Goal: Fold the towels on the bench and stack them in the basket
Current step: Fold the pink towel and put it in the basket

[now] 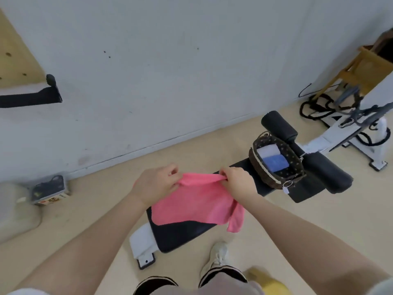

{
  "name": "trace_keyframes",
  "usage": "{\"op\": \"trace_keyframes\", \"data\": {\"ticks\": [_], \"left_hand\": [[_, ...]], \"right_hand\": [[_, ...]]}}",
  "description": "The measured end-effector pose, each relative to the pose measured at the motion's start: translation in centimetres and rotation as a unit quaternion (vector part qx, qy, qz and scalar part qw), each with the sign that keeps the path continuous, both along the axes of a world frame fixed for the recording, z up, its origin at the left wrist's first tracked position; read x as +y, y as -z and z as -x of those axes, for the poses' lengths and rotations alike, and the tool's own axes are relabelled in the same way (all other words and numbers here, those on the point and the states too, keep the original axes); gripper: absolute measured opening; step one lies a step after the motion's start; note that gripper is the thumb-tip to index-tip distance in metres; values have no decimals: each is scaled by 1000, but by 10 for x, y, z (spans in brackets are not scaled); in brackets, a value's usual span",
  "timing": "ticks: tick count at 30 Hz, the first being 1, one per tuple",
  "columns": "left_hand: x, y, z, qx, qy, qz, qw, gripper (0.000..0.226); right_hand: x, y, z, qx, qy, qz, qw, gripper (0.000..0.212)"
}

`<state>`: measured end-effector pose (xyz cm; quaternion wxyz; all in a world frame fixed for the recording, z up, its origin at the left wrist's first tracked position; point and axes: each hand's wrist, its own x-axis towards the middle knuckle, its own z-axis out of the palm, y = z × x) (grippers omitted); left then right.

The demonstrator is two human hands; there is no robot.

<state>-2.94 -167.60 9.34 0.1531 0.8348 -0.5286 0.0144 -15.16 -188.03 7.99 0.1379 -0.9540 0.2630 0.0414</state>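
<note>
Above the black counter (pixel 182 233), a pink towel (pixel 191 205) hangs from both hands: the left hand (pixel 155 184) and right hand (pixel 238 180) each pinch its top edge with curled fingers. Farther along the counter sits the basket (pixel 263 169), holding folded white and blue towels (pixel 272 158).

Towel (pixel 191 203) over middle of bench (pixel 182 235), top edge between left hand (pixel 155 184) and right hand (pixel 238 182). Basket (pixel 276 160) on bench, right of hands, behind towel. Two folded towels (pixel 272 156) inside basket. Box (pixel 50 191) on floor, far left.
</note>
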Motion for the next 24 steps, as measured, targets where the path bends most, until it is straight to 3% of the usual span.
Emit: {"op": "trace_keyframes", "data": {"ticks": [2, 6, 9, 13, 16, 20, 24], "left_hand": [[-18, 12, -6, -16, -41, -23, 999, 31], [-52, 15, -6, 56, -152, 28, 986, 34], [-62, 17, -2, 121, -177, 32, 976, 44], [-58, 24, -1, 207, -251, -35, 945, 22], [-54, 45, -1, 150, -296, -31, 943, 18], [-67, 65, 7, 125, -336, -43, 933, 21], [-100, 75, 0, 80, -347, -116, 927, 39]], "right_hand": [[-22, 3, -14, 2, -36, 12, 999, 23], [-55, 9, -23, 19, -73, 34, 997, 29], [-72, 11, -18, 37, -120, 78, 989, 26], [-93, 20, -15, 66, -192, 146, 968, 32], [-114, 35, -24, 95, -192, 180, 960, 48], [-145, 51, -45, 95, -189, 196, 957, 16], [-177, 67, -78, 104, -242, 130, 956, 31]]}}
